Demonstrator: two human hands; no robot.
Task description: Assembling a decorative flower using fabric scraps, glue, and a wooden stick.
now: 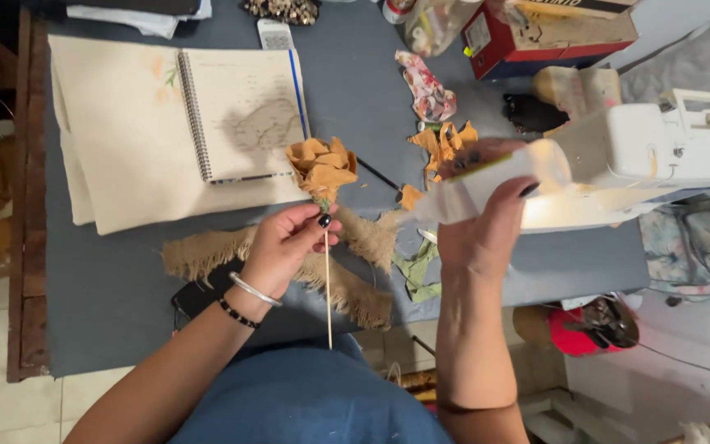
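Left hand (289, 242) pinches a thin wooden stick (328, 288) just below an orange fabric flower (321, 168), its crumpled petals bunched upright above the fingers. Right hand (486, 222), beside it, grips a white glue bottle (503, 177), tilted. Frayed burlap strip (207, 251) lies beneath the left hand; orange scraps (445, 144) lie beyond the right.

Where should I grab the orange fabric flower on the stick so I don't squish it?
Probably the thin wooden stick just under the fabric flower, coming from the left side, as the left hand does now. The petals look soft and crumpled; the stick is straight, stiff and bare below the grip.
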